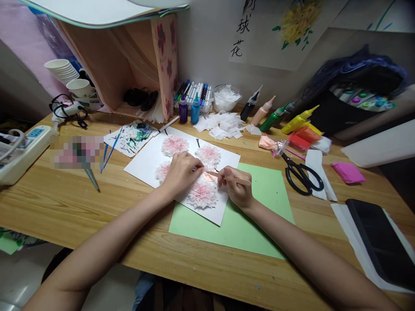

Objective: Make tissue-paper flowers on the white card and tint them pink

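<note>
In the head view, a white sheet lies on the wooden table with several pink-and-white ruffled paper flowers on it. A peach-coloured patch, perhaps soft clay, sits between the flowers. My left hand rests over the sheet, fingers curled and fingertips together at the patch's left edge; whatever they pinch is hidden. My right hand grips a flat wooden craft stick like a pen, its tip over the patch. A green sheet lies partly beneath the white one.
Black scissors, a pink packet and a dark phone-like slab lie at right. Torn white paper pieces and paint bottles line the back. At left are a paint-stained sheet and brushes.
</note>
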### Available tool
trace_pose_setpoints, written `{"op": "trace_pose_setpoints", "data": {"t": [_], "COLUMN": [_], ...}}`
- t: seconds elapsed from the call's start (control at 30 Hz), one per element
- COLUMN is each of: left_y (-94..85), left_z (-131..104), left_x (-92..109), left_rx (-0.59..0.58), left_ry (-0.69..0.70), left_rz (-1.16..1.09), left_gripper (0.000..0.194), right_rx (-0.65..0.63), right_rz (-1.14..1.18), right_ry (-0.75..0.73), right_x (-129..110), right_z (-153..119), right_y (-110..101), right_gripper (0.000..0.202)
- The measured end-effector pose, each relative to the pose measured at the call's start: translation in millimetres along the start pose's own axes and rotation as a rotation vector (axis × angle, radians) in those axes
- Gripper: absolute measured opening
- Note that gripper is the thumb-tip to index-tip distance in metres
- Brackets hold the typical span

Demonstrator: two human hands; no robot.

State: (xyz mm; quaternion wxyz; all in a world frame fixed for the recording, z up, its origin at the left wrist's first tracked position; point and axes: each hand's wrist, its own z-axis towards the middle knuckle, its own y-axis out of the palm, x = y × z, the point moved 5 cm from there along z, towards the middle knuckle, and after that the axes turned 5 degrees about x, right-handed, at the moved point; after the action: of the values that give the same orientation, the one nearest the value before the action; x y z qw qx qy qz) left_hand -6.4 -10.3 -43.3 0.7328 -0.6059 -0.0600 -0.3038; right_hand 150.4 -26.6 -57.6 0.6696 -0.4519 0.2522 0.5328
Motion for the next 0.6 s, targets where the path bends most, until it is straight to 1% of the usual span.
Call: {"op": "trace_pose_setpoints", "data": {"t": [0.17,0.3,0.5,0.6], "left_y": [0.8,1.9,1.3,0.9], "left_z": [-0.3,0.8,0.7,0.1], "left_x": [0.1,-0.7,-0.5,-0.6], "left_rx": [0.001,0.001,0.002,0.006], "left_ry": [0.004,0.001,-0.002,-0.005], "left_rz": [-0.003,0.01,0.0,-0.037], "left_gripper": [0.012,0.012,0.012,0.01], "right_rx": [-0.034,-0.044,-0.023,0.017], "right_rz": [0.008,0.017,0.064,0.08], "right_ry": [-0.004,0.026,0.108,0.108], "right_x": [1.1,1.5,3.7,5.6], "right_z": [1.3,2.9,3.6,1.7], "right_y": [1.8,2.8,3.8,2.2], "right_gripper": [0.043,0.04,0.045,0.046]}}
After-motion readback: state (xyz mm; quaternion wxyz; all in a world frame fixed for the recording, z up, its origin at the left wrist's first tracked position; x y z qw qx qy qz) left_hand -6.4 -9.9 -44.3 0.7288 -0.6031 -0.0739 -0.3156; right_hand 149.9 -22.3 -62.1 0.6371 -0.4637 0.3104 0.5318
